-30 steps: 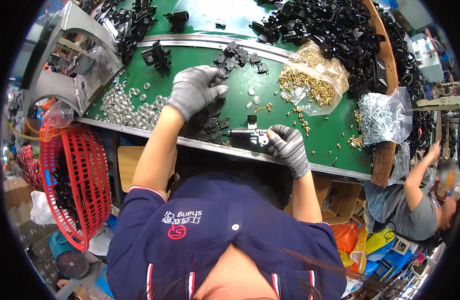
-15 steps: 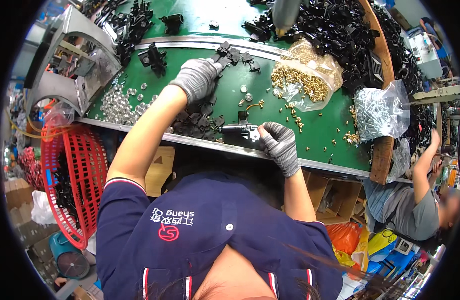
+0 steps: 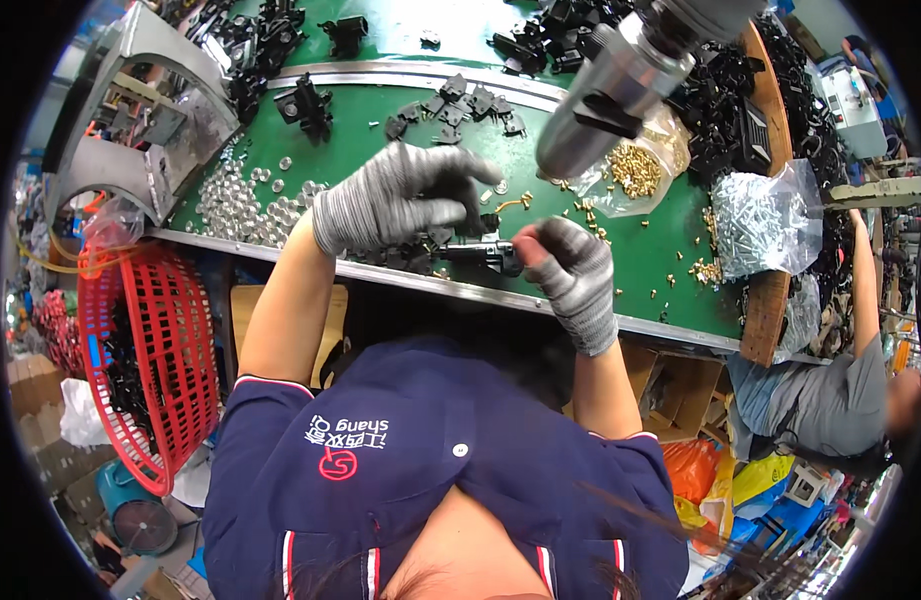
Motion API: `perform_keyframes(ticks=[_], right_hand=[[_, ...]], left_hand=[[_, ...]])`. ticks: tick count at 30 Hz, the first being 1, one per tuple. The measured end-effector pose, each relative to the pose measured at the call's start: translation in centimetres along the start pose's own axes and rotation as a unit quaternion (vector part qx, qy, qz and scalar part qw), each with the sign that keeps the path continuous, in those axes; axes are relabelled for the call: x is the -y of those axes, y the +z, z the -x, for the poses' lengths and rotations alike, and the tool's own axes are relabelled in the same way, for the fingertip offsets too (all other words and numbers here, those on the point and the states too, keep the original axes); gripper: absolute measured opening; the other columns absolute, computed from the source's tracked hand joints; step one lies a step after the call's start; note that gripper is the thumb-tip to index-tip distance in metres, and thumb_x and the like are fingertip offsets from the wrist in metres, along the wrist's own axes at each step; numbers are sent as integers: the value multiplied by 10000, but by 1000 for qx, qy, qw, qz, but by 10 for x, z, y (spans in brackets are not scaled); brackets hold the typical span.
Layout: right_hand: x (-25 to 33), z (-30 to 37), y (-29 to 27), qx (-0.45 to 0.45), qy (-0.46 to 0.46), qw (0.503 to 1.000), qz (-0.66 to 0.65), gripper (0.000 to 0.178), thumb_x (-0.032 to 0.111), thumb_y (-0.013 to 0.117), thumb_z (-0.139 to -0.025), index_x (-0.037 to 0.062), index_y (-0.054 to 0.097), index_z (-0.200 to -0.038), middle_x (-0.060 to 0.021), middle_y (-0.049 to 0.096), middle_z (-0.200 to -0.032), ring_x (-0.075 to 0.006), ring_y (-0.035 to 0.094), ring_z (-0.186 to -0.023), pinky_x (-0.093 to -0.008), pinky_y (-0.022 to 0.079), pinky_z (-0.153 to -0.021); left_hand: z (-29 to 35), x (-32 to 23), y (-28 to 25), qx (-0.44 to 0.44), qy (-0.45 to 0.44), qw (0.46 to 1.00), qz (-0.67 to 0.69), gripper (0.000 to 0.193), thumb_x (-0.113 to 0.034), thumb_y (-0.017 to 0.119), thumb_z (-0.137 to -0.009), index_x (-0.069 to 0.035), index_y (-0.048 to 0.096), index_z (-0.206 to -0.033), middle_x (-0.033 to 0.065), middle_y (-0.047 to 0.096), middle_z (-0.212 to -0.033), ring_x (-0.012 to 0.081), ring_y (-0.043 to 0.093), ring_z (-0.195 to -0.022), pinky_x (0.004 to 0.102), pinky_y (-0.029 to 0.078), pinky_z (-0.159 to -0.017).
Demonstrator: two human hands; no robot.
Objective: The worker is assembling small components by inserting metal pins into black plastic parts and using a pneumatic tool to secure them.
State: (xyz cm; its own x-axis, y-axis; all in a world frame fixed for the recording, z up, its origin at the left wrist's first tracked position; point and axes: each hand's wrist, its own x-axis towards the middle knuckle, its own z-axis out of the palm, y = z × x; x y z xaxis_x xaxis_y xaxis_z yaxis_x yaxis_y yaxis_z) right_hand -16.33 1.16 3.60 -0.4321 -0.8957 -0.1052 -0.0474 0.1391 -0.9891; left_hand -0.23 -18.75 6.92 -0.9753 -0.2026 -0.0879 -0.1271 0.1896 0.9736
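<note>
My left hand (image 3: pixel 405 195), in a grey knit glove, hovers over the near bench edge, fingers curled and slightly blurred. Something dark shows between its thumb and fingers, too shaded to make out. My right hand (image 3: pixel 577 283), gloved too, pinches the right end of a black cylindrical assembly (image 3: pixel 480 254) lying at the bench edge. Partly beneath my left hand is a heap of small black plastic parts (image 3: pixel 405 252). More such black pieces (image 3: pixel 458 105) are spread along the metal rail. A silver cylindrical power tool (image 3: pixel 602 105) hangs above and right of my hands.
Clear round pieces (image 3: pixel 248 208) lie left on the green bench (image 3: pixel 370 110). Right are a bag of brass screws (image 3: pixel 635 170), a bag of silver screws (image 3: pixel 765 225) and a wooden edge board (image 3: pixel 765 320). A grey metal frame (image 3: pixel 145 110) and red basket (image 3: pixel 145 350) stand left; another person (image 3: pixel 830 400) sits right.
My left hand has come back from the black pieces by the rail toward the assembly; those pieces lie more spread out. The power tool has swung lower into view. My right hand has shifted slightly.
</note>
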Motion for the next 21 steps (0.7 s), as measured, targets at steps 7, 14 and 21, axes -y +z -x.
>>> perform_keyframes(ticks=[7,14,21], right_hand=[[3,-19,4,81,-36,996,26,197,154,759,-862,-30,691,-884,-98,659,-734,-126,608,-670,-282,490,-644],[6,-11,11,-48,-8,998,-31,157,127,743,-880,-25,701,-871,-59,664,-707,-88,577,-642,-266,478,-614],[-9,-1,19,-100,-29,994,-21,72,58,694,-910,-7,720,-892,-9,647,-696,-58,559,-642,-217,456,-598]], left_hand=[[-20,-16,9,67,67,986,-139,347,-116,732,-862,-16,605,-1169,78,705,-942,169,685,-826,323,553,-791],[-10,-23,38,-113,85,955,-261,289,-153,745,-830,-31,624,-1062,107,689,-939,246,687,-823,348,547,-746],[6,-4,69,-183,104,902,-378,282,-109,776,-779,-50,655,-1027,126,690,-969,309,690,-854,370,561,-759]])
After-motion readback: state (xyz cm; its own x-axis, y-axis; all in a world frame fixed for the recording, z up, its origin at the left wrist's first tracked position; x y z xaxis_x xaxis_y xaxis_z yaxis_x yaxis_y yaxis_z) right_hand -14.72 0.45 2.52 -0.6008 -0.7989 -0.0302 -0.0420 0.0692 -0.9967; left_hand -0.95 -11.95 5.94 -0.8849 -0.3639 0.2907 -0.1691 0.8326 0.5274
